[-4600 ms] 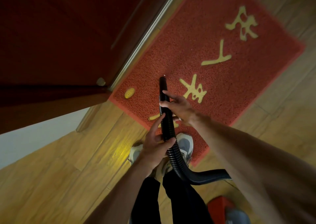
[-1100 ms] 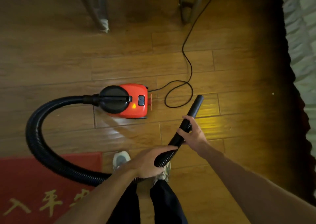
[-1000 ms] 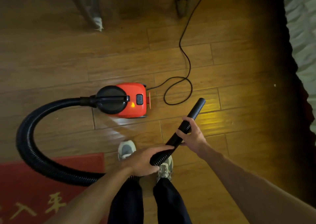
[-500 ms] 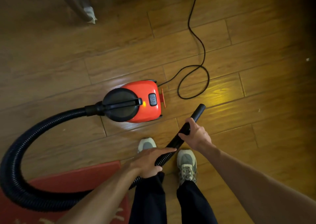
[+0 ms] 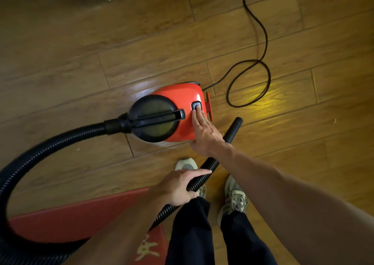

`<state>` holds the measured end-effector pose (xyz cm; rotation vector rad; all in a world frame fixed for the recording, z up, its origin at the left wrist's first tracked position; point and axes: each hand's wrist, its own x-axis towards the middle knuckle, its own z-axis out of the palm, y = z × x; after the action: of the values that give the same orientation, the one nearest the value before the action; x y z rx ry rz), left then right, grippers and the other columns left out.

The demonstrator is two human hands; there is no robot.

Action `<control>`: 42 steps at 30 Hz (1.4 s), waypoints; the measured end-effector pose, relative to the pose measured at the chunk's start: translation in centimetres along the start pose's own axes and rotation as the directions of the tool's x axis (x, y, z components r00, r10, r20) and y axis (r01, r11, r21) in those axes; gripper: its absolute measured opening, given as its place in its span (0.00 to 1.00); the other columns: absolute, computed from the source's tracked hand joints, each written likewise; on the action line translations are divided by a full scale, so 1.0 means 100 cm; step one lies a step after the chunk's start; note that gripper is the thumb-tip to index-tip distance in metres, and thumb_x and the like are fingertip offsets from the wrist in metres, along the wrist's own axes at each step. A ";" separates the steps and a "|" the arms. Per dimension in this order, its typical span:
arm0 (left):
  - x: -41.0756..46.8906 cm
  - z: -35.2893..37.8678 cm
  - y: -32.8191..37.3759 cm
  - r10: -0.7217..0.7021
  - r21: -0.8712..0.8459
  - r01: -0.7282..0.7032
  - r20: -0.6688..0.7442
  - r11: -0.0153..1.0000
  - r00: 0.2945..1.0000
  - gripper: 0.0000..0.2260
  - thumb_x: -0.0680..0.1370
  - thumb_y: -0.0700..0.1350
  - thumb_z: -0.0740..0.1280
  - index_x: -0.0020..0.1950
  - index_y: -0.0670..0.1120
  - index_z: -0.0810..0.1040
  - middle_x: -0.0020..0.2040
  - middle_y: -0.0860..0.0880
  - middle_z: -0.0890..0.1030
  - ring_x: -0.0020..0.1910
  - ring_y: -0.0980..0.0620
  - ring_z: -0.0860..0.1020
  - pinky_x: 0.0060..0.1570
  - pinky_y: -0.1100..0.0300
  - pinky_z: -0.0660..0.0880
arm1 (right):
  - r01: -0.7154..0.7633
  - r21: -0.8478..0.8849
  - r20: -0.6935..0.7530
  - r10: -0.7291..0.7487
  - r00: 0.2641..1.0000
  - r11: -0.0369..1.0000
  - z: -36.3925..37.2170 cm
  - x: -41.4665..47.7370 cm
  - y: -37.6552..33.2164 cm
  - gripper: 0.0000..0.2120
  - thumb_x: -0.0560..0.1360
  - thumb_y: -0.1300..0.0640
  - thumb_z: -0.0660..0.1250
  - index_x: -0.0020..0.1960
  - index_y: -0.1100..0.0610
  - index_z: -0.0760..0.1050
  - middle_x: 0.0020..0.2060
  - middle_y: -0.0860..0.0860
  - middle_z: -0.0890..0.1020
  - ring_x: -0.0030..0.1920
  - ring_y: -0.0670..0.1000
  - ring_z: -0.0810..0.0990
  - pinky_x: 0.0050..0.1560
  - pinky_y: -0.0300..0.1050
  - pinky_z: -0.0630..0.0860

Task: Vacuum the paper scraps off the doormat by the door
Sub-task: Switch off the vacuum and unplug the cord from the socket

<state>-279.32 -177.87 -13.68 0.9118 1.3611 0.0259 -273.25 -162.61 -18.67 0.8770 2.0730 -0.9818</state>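
Down in the head view, the red vacuum cleaner [image 5: 178,94] sits on the wooden floor [image 5: 141,52] just ahead of the person's feet. The right hand [image 5: 204,135] lies flat on its red shell, fingers straight and together, with a fingertip on the dark switch [image 5: 196,105] near the rear end; it grips nothing. The left hand [image 5: 178,185] is curled round the ribbed black hose [image 5: 46,145] close to the knees, index finger stretched along it. From that grip the hose runs up and right, passes under the right wrist and ends in the smooth black nozzle [image 5: 233,129], just right of the cleaner; whether its tip touches the floor cannot be told. The other way, the hose crosses the red doormat [image 5: 70,222], sweeps in a wide loop along the left edge and joins the cleaner's black dome [image 5: 153,129], which a carry handle [image 5: 162,118] crosses. The doormat lies at bottom left beside the person's legs, only partly in frame, with a pale yellow character [image 5: 146,248] on it. A thin power cord [image 5: 269,78] leaves the cleaner's rear, loops on the boards and runs off the top edge. Two pale trainers [image 5: 234,200] stand near the mat's corner.
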 end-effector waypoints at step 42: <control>0.075 0.063 0.039 -0.047 0.253 0.057 -0.043 0.966 0.998 0.36 0.78 0.41 0.67 0.79 0.64 0.55 0.73 0.49 0.72 0.64 0.46 0.76 0.53 0.49 0.78 | -0.182 0.867 -0.050 0.444 0.895 0.464 0.091 -0.076 0.180 0.28 0.72 0.60 0.75 0.65 0.46 0.65 0.48 0.49 0.77 0.52 0.52 0.79 0.54 0.59 0.80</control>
<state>-270.23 -174.83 -18.02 1.0933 1.4434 -0.1769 -252.33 -163.42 -23.80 1.9249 1.4114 -1.7747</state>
